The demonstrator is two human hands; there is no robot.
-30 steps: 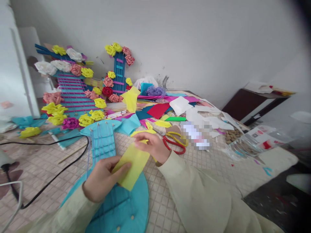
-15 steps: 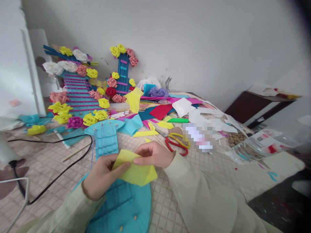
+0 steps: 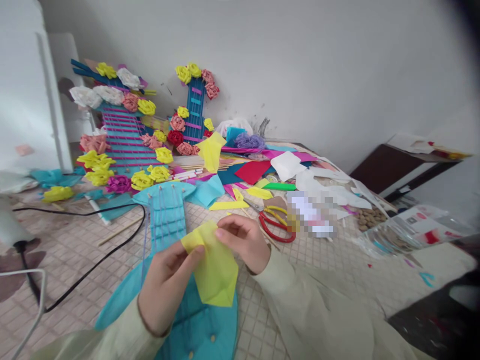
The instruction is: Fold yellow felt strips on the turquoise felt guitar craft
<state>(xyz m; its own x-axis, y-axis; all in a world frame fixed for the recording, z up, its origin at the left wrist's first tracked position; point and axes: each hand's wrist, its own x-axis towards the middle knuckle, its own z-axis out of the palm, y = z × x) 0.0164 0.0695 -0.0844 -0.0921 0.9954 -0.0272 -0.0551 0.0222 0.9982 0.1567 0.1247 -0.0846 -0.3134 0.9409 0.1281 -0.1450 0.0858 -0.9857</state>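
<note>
Hanging below both pinched grips, yellow paper joins left hand and right hand.

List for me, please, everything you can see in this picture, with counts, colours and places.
yellow paper: one, yellow, held between both hands.
guitar shape: one, turquoise with strings, flat on the tiles under the hands.
flowered guitars: two, blue with pink bars and paper roses, against the back wall.
scissors: one pair, red and yellow handles, right of the hands.
paper sheets: many, red, pink, white, yellow, piled at the back.
cable: one, black, across the tiles at left.
side table: one, dark brown, far right.
left hand: one, grip pinching the paper.
right hand: one, grip pinching the paper's top.
</note>
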